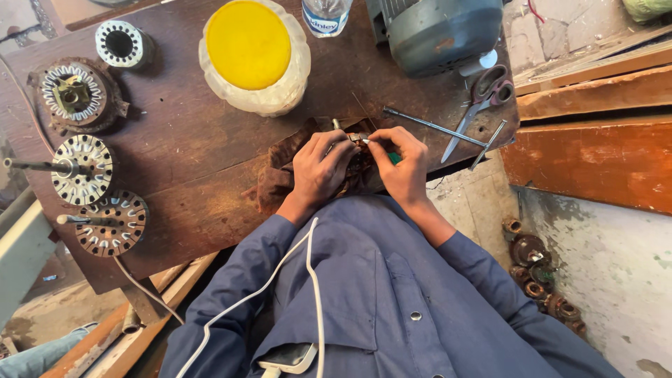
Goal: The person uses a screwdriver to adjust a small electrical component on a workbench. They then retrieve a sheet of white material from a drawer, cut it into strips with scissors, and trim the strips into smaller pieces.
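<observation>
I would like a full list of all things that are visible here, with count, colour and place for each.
workbench: one, dark brown wood, centre
jar with yellow lid: one, clear plastic, top centre
water bottle: one, clear, top edge
electric motor: one, grey-blue, top right
scissors: one, reddish handles, right of bench
T-handle wrench: one, metal, right of the hands
slotted motor cores: four, silver and rusty, left side
brown rag: one, under the hands
bearings: several, rusty, floor at right
white cable: one, over blue shirt
left hand: on small metal part
right hand: pinching the same part
</observation>
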